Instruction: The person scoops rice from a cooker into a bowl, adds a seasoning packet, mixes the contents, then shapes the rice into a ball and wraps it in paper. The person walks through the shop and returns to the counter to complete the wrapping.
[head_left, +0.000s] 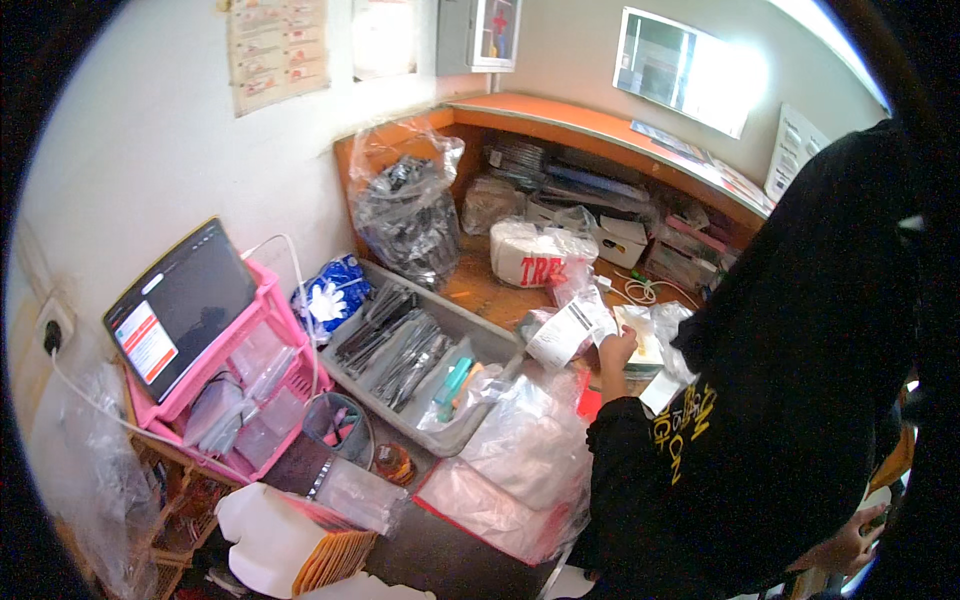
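Note:
Neither of my own hands can be made out. Before me stands a co-worker in a black shirt (795, 360), whose hand (618, 347) is at a printed paper slip (566, 330). Left of that hand sits a grey plastic crate (386, 421) with black wrapped cutlery (409, 356) and a teal tool (453, 380) inside. Clear plastic bags (517, 442) lie between the crate and the co-worker, some with a red edge. At the lower right rim another hand (862, 536) holds something unclear; whose hand it is cannot be told.
A lit tablet (184, 307) leans on a pink plastic basket (292, 420); its white cable hangs nearby. Beside the basket are a grey cup (337, 424) and a small bottle (394, 463). Folded cartons (277, 544) jut up at bottom left. A bulging clear bag (409, 217) stands by the orange counter (540, 124).

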